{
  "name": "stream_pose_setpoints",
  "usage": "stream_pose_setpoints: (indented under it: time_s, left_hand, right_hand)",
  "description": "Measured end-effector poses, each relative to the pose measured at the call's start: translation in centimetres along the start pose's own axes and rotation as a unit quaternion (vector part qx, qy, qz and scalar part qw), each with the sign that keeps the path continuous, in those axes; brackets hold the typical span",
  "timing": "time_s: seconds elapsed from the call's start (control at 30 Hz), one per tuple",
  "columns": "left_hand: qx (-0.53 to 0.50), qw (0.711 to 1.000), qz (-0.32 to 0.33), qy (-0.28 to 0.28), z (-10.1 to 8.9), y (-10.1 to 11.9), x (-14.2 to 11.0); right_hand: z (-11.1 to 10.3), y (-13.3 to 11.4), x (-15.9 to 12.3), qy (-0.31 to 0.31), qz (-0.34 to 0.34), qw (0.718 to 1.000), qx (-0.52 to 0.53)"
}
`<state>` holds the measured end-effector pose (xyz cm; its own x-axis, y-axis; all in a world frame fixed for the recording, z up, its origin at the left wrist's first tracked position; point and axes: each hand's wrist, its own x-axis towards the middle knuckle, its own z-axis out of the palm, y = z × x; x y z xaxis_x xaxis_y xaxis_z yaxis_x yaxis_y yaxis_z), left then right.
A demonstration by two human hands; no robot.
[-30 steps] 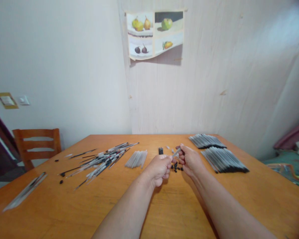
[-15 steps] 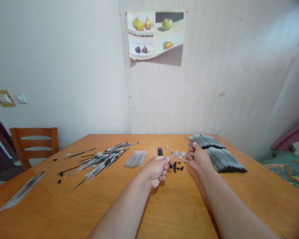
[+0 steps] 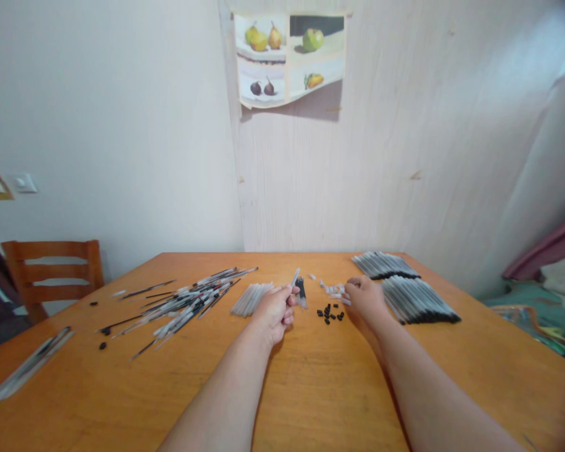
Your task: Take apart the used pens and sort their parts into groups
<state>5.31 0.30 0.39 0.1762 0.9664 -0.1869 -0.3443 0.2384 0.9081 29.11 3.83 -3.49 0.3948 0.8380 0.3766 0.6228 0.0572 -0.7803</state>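
Observation:
My left hand (image 3: 274, 314) is closed around a translucent pen barrel (image 3: 295, 276), whose end points up and away from the fist. Just left of that hand lies a row of translucent pen barrels (image 3: 250, 299); right of it is a small bundle of black refills (image 3: 302, 292). My right hand (image 3: 367, 300) is down by the scattered small clear plastic pieces (image 3: 333, 290), its fingertips bent together; what they pinch, if anything, is hidden. Small black plugs (image 3: 328, 314) lie between the two hands.
Two rows of pens with black ends (image 3: 419, 300) lie at the right. A loose heap of refills (image 3: 193, 301) spreads over the left, with a clear bag (image 3: 28, 367) near the left edge. A wooden chair (image 3: 51, 270) stands beyond the table (image 3: 311, 402).
My right hand has come down and left to the clear pieces. My left hand has shifted left, and its barrel now points more upright. The view has turned slightly right.

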Motion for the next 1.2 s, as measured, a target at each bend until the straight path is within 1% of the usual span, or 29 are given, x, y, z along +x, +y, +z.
stream_pose_setpoints:
  time_s: [0.03, 0.1, 0.23, 0.37, 0.43, 0.53, 0.6, 0.67, 0.77, 0.83, 0.87, 0.9, 0.97, 1.0, 1.07, 1.2]
  left_hand:
    - [-0.004, 1.0, 0.0, 0.005, 0.0, 0.0, 0.1]
    - [-0.011, 1.0, -0.003, 0.009, 0.0, 0.0, 0.2]
    - [-0.026, 0.999, -0.011, 0.014, 0.2, 0.0, 0.2]
    - [-0.035, 0.999, -0.02, 0.025, 0.1, 0.1, 0.3]
    - [-0.04, 0.999, -0.021, 0.028, 0.0, 0.2, 0.3]
    - [-0.046, 0.998, -0.019, 0.028, -0.1, 0.2, 0.5]
    - [-0.051, 0.998, -0.016, 0.026, -0.1, 0.2, 0.5]
    - [-0.056, 0.998, -0.013, 0.028, 0.0, 0.2, 0.5]
    - [-0.055, 0.998, -0.006, 0.038, 0.0, 0.2, 0.5]
    - [-0.052, 0.998, 0.005, 0.038, 0.0, 0.2, 0.5]
    - [-0.05, 0.998, 0.012, 0.035, 0.0, 0.2, 0.5]
    - [-0.049, 0.998, 0.018, 0.032, 0.0, 0.2, 0.5]
    - [-0.049, 0.998, 0.03, 0.027, 0.1, 0.1, 0.5]
    - [-0.05, 0.998, 0.034, 0.026, 0.1, 0.1, 0.5]
    - [-0.055, 0.997, 0.039, 0.024, 0.2, 0.1, 0.5]
    - [-0.069, 0.996, 0.049, 0.015, 0.4, 0.0, 0.4]
  right_hand:
    - [0.2, 0.1, 0.0, -0.002, -0.013, 0.999, -0.043]
    - [0.5, 0.4, 0.0, -0.003, -0.023, 0.996, -0.082]
    - [0.9, 0.7, -0.2, -0.018, -0.044, 0.993, -0.108]
    - [0.9, 0.7, -0.3, -0.026, -0.028, 0.989, -0.143]
    - [0.8, 0.5, -0.3, -0.018, -0.02, 0.991, -0.13]
    - [0.5, -0.2, -0.6, 0.016, -0.019, 0.996, -0.09]
    - [0.5, -1.3, -1.1, 0.036, -0.023, 0.998, -0.049]
    - [0.7, -2.8, -1.9, 0.03, -0.034, 0.999, 0.019]
    - [1.5, -5.2, -3.6, -0.023, -0.058, 0.989, 0.133]
    - [2.1, -6.6, -4.9, -0.085, -0.056, 0.979, 0.175]
    - [2.5, -7.1, -5.5, -0.124, -0.04, 0.971, 0.198]
    - [2.7, -7.5, -6.1, -0.178, -0.013, 0.959, 0.219]
    - [3.2, -8.0, -7.1, -0.261, 0.046, 0.927, 0.267]
    - [3.3, -8.1, -7.5, -0.29, 0.073, 0.909, 0.289]
    - [3.3, -8.3, -8.1, -0.315, 0.106, 0.886, 0.323]
    - [3.1, -8.6, -8.5, -0.329, 0.113, 0.869, 0.351]
